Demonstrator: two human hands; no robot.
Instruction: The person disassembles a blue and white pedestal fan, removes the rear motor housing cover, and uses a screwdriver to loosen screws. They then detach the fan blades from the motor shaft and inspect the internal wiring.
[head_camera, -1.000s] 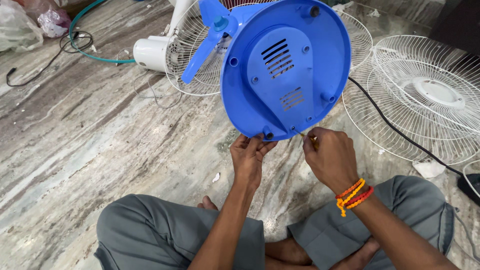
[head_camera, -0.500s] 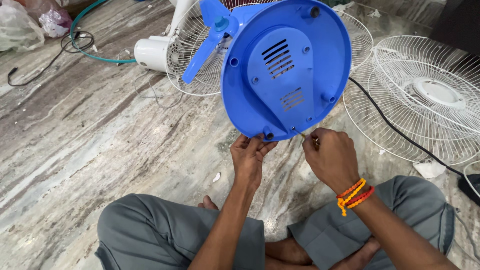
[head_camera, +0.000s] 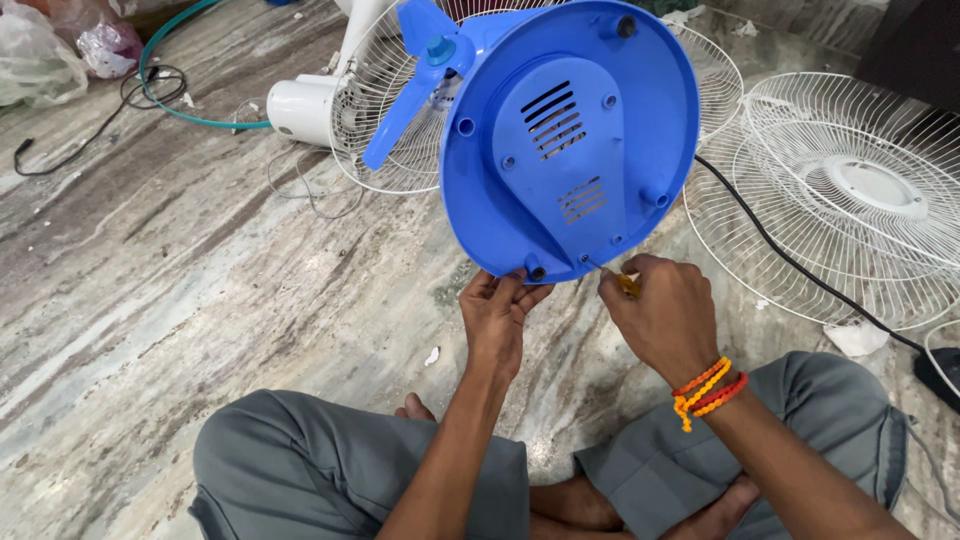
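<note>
A round blue plastic fan base (head_camera: 570, 140) is tipped up with its underside facing me, showing vent slots and screw holes. My left hand (head_camera: 502, 312) grips its lower rim from beneath. My right hand (head_camera: 660, 318), with orange and red thread bands at the wrist, is closed around a screwdriver (head_camera: 618, 280) with a yellow handle; its thin tip touches a screw hole near the base's lower edge. Blue fan blades (head_camera: 420, 70) and a white wire guard (head_camera: 385, 110) show behind the base.
A second white wire guard (head_camera: 850, 190) lies flat on the right with a black cable (head_camera: 790, 270) across it. A white motor housing (head_camera: 300, 105), green hose (head_camera: 180, 100), loose wires and plastic bags (head_camera: 60, 50) sit at the far left. My crossed legs in grey trousers (head_camera: 330, 470) fill the foreground on the marble floor.
</note>
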